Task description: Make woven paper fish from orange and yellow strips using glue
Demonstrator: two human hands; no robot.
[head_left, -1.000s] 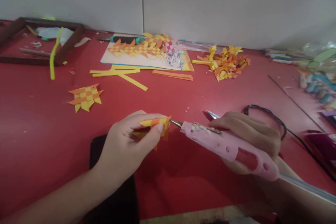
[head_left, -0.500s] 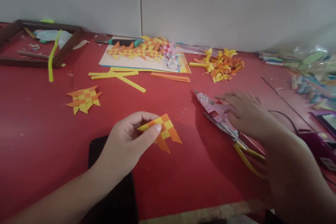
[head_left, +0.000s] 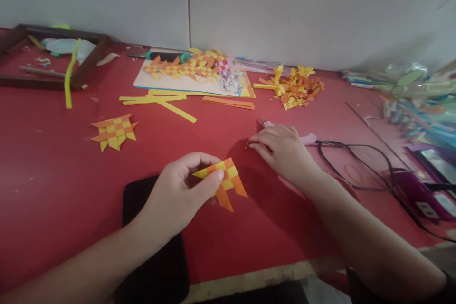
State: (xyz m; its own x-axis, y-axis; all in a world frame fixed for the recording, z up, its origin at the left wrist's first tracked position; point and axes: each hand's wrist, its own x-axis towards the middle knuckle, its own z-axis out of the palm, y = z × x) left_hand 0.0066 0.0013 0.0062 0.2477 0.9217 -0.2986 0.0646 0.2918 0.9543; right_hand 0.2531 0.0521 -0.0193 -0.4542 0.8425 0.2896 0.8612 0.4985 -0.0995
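Observation:
My left hand (head_left: 188, 183) pinches a woven yellow and orange paper fish (head_left: 230, 181) between thumb and fingers, above the red table. Over the table to its right, my right hand (head_left: 281, 152) has thumb and forefinger drawn together at the tips. Tiny googly eyes (head_left: 245, 147) lie right at those fingertips; whether one is gripped is too small to tell. Behind this hand lies a pink glue gun (head_left: 308, 139), mostly covered, its nozzle and handle end showing. A finished-looking woven fish (head_left: 116, 133) with an eye rests at the left.
Yellow strips (head_left: 174, 110) and orange strips (head_left: 228, 102) lie near a paper stack (head_left: 171, 86) bearing more woven fish. Paper scraps (head_left: 299, 88) are heaped behind. A dark frame (head_left: 103, 50) stands at left, a black phone-like slab (head_left: 156, 266) in front, a purple power strip (head_left: 416, 194) with cables at right.
My right hand has moved left from beside the glue gun to the googly eyes, its fingers closing together. The glue gun's position looks slightly shifted. My left hand keeps holding the paper fish.

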